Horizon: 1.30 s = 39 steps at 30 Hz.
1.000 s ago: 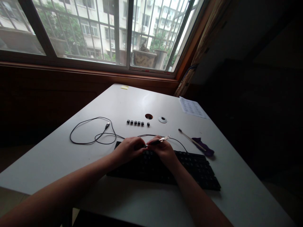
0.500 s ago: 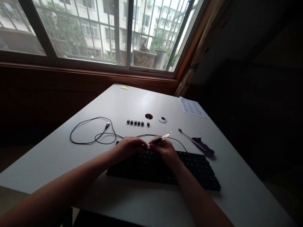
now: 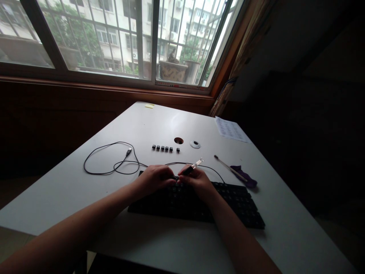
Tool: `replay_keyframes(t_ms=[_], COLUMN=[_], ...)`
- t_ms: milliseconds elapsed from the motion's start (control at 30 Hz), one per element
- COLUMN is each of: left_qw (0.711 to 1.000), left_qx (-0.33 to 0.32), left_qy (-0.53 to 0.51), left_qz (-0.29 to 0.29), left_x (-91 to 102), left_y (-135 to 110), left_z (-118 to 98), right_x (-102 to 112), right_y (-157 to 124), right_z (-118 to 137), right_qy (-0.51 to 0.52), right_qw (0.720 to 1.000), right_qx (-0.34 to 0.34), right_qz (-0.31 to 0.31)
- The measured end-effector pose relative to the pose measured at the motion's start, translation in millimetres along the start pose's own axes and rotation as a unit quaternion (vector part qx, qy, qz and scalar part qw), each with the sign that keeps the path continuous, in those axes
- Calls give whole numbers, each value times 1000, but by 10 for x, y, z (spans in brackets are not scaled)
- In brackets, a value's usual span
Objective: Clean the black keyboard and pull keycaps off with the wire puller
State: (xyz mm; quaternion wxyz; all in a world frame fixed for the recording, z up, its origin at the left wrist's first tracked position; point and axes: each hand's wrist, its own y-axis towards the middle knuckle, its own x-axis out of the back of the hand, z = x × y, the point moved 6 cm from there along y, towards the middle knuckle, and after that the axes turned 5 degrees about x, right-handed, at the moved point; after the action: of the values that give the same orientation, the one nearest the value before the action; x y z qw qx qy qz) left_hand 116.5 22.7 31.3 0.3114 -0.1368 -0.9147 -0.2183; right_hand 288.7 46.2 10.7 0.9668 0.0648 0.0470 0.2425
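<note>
A black keyboard (image 3: pixel 242 201) lies on the white table under both my hands. My right hand (image 3: pixel 201 182) is closed on a keycap puller (image 3: pixel 188 170) with a dark handle; its pale forked end points up and to the right. Fingertip to fingertip with it, my left hand (image 3: pixel 155 177) pinches a small dark piece (image 3: pixel 174 177) at the puller's near end, too small and shadowed to name. Both hands are just over the keyboard's top rows. Beyond them, several black keycaps (image 3: pixel 162 148) stand in a row, one slightly apart at the right.
A black cable (image 3: pixel 102 174) with a USB plug (image 3: pixel 129 151) is looped at the left. At the right a thin brush (image 3: pixel 228 166) rests on a purple cloth (image 3: pixel 248 179). Farther back are a cable hole (image 3: pixel 178 140), its round cover (image 3: pixel 195 144) and a printed sheet (image 3: pixel 230 129).
The puller in my right hand has tilted, its forked end shifting slightly left and up. My left fingers stay closed beside it. The whole view has drifted very slightly.
</note>
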Motion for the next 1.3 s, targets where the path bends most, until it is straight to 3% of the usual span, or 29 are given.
replay_keyframes(t_ms=[200,400,700,933,1300], left_qw=[998,991,945,940,930], left_qx=[-8,34,60,84,101], left_qy=[-66,-130,-320,-329,-351], left_qz=[-6,29,42,3,30], left_x=[39,14,-2,69,73], left_y=[-9,-26,-3,11,14], left_z=[-44,24,127,169,161], right_x=[-25,-33,2,97,82], right_y=[-2,0,-5,-42,-86], right_z=[9,13,24,-6,168], right_qy=[7,0,-15,-37,-113], right_qw=[1000,1000,1000,997,985], right_qx=[4,-4,4,23,91], right_qz=[9,15,-4,-66,-96])
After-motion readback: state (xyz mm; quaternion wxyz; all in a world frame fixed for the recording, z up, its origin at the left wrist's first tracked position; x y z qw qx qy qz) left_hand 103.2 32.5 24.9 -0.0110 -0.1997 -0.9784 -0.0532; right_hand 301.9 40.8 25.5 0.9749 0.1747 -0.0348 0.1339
